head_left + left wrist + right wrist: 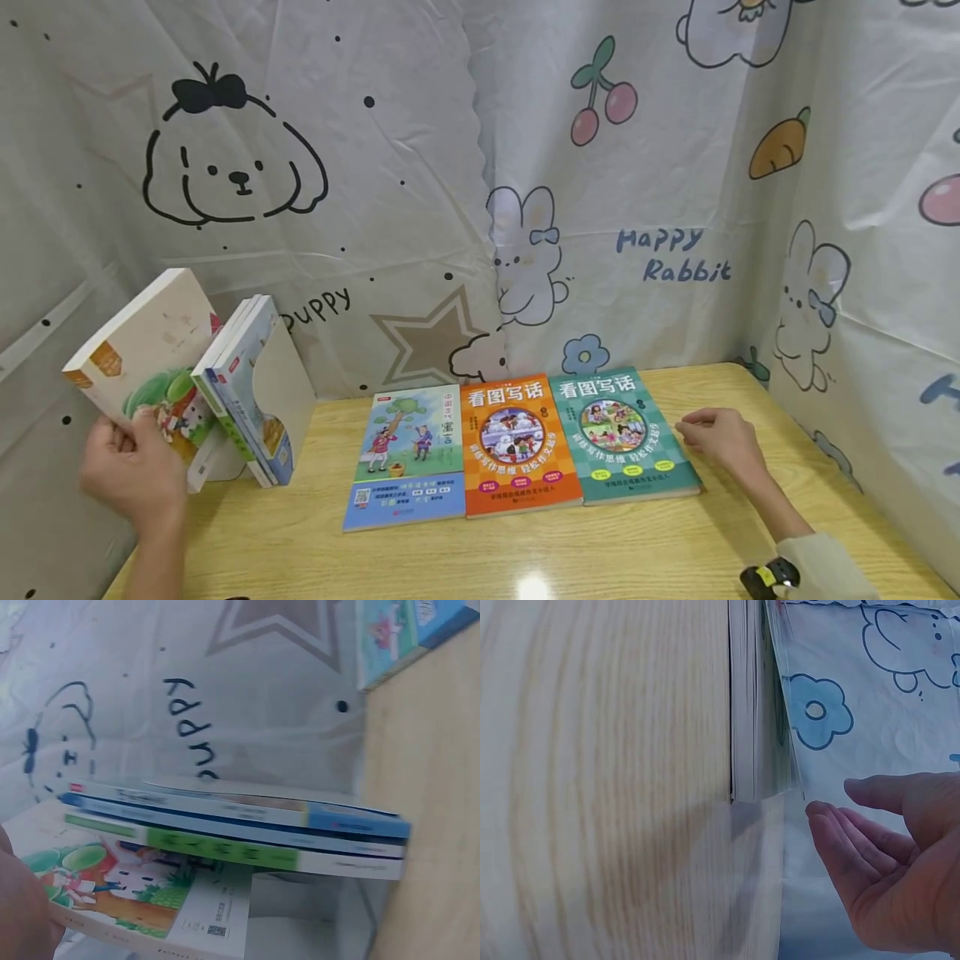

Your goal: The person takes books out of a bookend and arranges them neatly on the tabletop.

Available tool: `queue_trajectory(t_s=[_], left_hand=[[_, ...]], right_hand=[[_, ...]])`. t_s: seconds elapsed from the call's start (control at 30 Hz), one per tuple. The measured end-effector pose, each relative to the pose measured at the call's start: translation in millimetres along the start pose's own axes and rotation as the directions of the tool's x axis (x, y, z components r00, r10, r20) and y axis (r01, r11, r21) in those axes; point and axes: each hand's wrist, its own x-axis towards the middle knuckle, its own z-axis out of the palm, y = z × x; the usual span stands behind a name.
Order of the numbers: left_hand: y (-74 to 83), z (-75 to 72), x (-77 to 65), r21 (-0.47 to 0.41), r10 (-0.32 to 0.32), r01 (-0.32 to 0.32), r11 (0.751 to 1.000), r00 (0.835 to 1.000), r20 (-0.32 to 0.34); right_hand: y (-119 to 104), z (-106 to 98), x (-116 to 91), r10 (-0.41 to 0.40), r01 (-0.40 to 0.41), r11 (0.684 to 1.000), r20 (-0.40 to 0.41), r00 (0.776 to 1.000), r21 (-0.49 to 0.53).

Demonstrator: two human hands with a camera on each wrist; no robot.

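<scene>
At the left of the head view, my left hand (138, 467) grips a thick cream book (153, 333) with a colourful picture on its cover, tilted and raised at its far end. It is beside several thin upright books (251, 383) in a white book holder (292, 396). The left wrist view shows the cream book's picture side (135, 889) next to a green-and-white spine (225, 849). My right hand (720, 437) is just right of a teal book (622, 433), holding nothing. In the right wrist view, its thumb and fingers (847, 855) stand apart, slightly bent, near the book's edge.
A blue book (408, 454) and an orange book (517, 450) lie flat in a row with the teal one, covers up. Beneath them is a light wooden table (420, 567). A patterned cloth (405, 208) hangs behind and along both sides.
</scene>
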Motion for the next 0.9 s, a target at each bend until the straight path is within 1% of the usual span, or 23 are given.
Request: queue_trajectory(t_s=[0.1, 0.17, 0.23, 0.37, 0.5, 0.57, 0.6, 0.67, 0.73, 0.77, 0.83, 0.9], left_hand=[[9.5, -4.5, 3.0, 0.013, 0.051, -0.051, 0.999, 0.998, -0.039], [15.7, -7.0, 3.9, 0.020, 0.084, -0.083, 0.996, 0.995, -0.051], [22.2, -8.8, 4.0, 0.030, 0.097, -0.095, 0.995, 0.993, -0.063], [35.8, -11.1, 4.2, 0.000, 0.097, -0.098, 0.995, 0.990, -0.102], [50.4, -13.3, 3.7, -0.015, 0.129, -0.133, 0.991, 0.982, -0.138], [58.7, -15.0, 2.4, -0.043, 0.131, -0.139, 0.989, 0.980, -0.148], [62.7, -16.1, 1.8, -0.061, 0.146, -0.156, 0.986, 0.978, -0.149], [70.1, -18.6, 0.5, -0.105, 0.198, -0.215, 0.971, 0.968, -0.151], [77.0, -21.0, -0.4, -0.155, 0.260, -0.282, 0.947, 0.954, -0.149], [80.1, -22.2, -1.2, -0.177, 0.281, -0.304, 0.936, 0.949, -0.144], [86.6, -24.2, -3.2, -0.208, 0.275, -0.301, 0.931, 0.951, -0.144], [91.9, -25.9, -5.2, -0.220, 0.258, -0.285, 0.933, 0.955, -0.143]], right_hand=[[-1.3, -0.1, -0.6, -0.005, 0.005, 1.000, 0.001, 1.000, 0.003], [-1.8, -0.3, -0.7, -0.005, 0.005, 1.000, 0.001, 1.000, 0.007], [-1.8, -0.1, -1.1, 0.000, 0.000, 1.000, -0.001, 1.000, 0.009], [-2.0, 1.1, -2.4, -0.001, 0.001, 1.000, -0.002, 1.000, 0.019], [-2.8, 2.3, -3.8, -0.002, 0.002, 1.000, 0.001, 1.000, 0.030], [-2.8, 2.7, -3.9, -0.002, 0.002, 0.999, -0.003, 1.000, 0.033], [-2.8, 3.1, -3.9, -0.002, 0.002, 0.999, -0.006, 1.000, 0.036], [-2.7, 4.1, -3.6, -0.005, 0.006, 0.999, -0.012, 1.000, 0.039], [-3.0, 5.1, -3.6, -0.003, 0.004, 0.999, -0.024, 1.000, 0.038], [-3.2, 5.4, -3.5, -0.005, 0.006, 0.999, -0.027, 1.000, 0.038], [-3.2, 5.4, -3.5, -0.003, 0.004, 0.999, -0.024, 1.000, 0.040], [-3.3, 4.9, -3.5, -0.001, 0.002, 0.999, -0.016, 1.000, 0.045]])
